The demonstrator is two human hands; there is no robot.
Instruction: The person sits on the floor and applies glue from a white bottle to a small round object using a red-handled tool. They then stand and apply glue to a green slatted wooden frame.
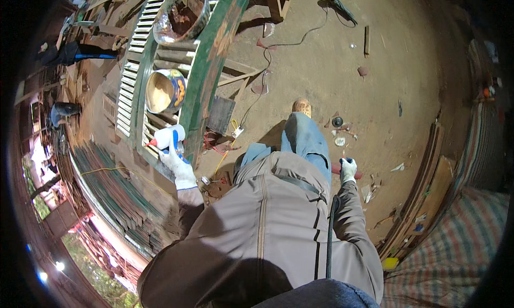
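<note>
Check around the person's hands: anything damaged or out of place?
Yes. The green frame's paint is patchy, showing brown beneath. A black cord winds loosely across the floor, possibly a trip risk. White scraps lie strewn beyond the right hand, looking like litter.

Left hand (178,168): white-gloved, left of frame centre, closed in a grip. Left forearm (190,207): grey-brown sleeved, angled up and slightly left. Right hand (348,170): white-gloved, right of frame centre, curled, full closure unclear. Right forearm (350,209): matching sleeve, pointing up the frame.
</note>
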